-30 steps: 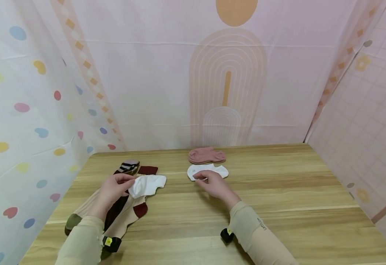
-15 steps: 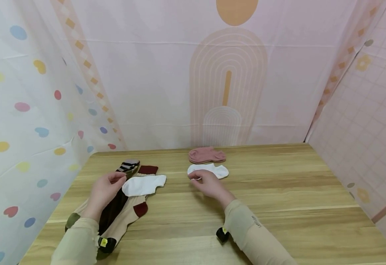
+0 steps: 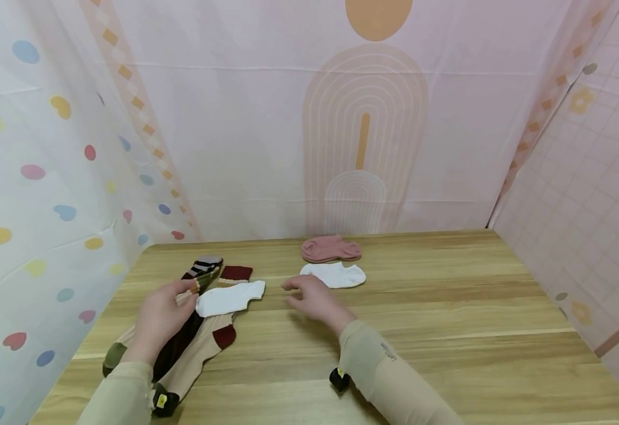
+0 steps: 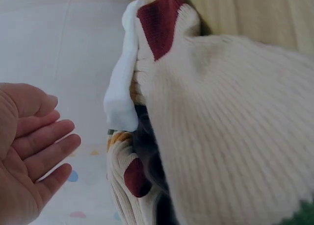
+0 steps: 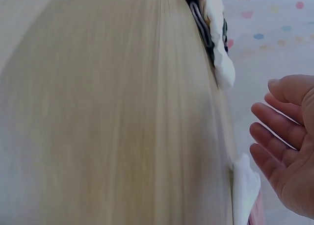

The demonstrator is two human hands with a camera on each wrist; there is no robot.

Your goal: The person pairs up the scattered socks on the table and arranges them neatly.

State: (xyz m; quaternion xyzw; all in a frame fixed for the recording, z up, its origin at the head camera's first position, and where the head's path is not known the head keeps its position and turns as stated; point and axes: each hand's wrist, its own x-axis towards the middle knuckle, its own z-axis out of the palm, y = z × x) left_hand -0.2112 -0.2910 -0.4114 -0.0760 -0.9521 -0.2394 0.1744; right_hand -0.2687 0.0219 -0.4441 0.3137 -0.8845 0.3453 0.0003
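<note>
My left hand [image 3: 162,319] hovers just left of a white ankle sock [image 3: 230,298], its fingers loosely bent around nothing. That sock lies flat across a heap of longer socks; in the left wrist view the white sock [image 4: 120,95] is apart from my fingers [image 4: 46,149]. A beige sock [image 4: 235,122] with a dark red heel fills much of that view. My right hand [image 3: 317,301] is over the table, in front and left of another white ankle sock [image 3: 336,275], and holds nothing. In the right wrist view its fingers [image 5: 274,137] are spread and relaxed.
Pink ankle socks [image 3: 332,248] lie behind the right white sock. Within the left heap are a striped dark sock [image 3: 205,267] and a beige sock [image 3: 198,360] with dark red parts. Printed cloth walls [image 3: 235,147] border the wooden table [image 3: 448,307].
My left hand has let go of the white sock, which now lies flat on the heap, and has drawn back left. My right hand has moved left, off the other white sock.
</note>
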